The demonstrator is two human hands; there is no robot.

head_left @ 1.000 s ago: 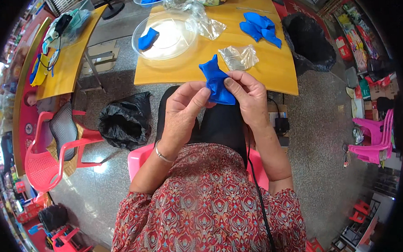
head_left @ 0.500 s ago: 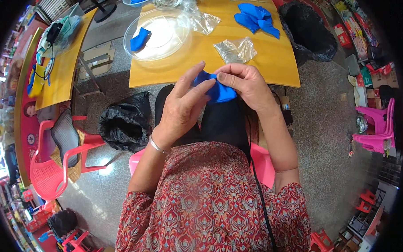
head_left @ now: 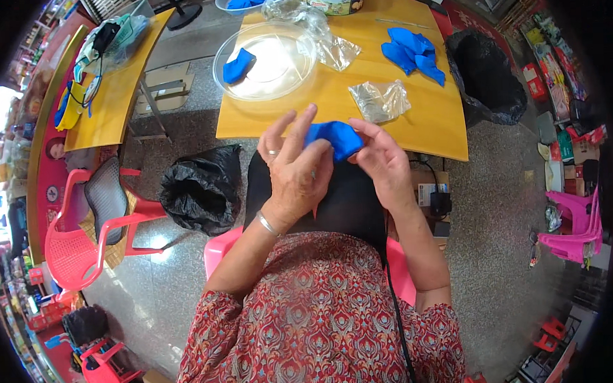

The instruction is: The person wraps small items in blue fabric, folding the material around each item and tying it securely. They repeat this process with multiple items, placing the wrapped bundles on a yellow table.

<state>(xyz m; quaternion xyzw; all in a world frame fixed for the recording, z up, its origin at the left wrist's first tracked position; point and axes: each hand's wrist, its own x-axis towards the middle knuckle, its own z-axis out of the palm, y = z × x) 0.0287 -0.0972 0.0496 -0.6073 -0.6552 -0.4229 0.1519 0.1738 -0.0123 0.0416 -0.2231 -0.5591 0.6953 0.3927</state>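
Note:
A small folded piece of blue cloth [head_left: 340, 137] is held up over my lap, just off the near edge of the table. My left hand [head_left: 294, 172] pinches its left side between thumb and fingers, with the other fingers raised. At its right edge, my right hand [head_left: 386, 163] grips the cloth with thumb and fingertips. Beyond the hands, another blue piece [head_left: 239, 66] lies in a round clear plastic tray [head_left: 285, 77]. Several blue pieces [head_left: 413, 55] are heaped at the table's right. A crumpled clear plastic bag [head_left: 382, 101] lies nearer me.
More blue pieces fill a clear basin [head_left: 223, 1] and a round tub [head_left: 332, 4] at the far edge of the yellow table [head_left: 330, 89]. Black-bagged bins stand at left [head_left: 202, 195] and right [head_left: 485, 77]. A pink chair [head_left: 78, 233] is farther left.
The view has shifted, so the table sits lower and farther right. The blue cloth is now opened wider between my hands, and my right hand's fingers have straightened somewhat.

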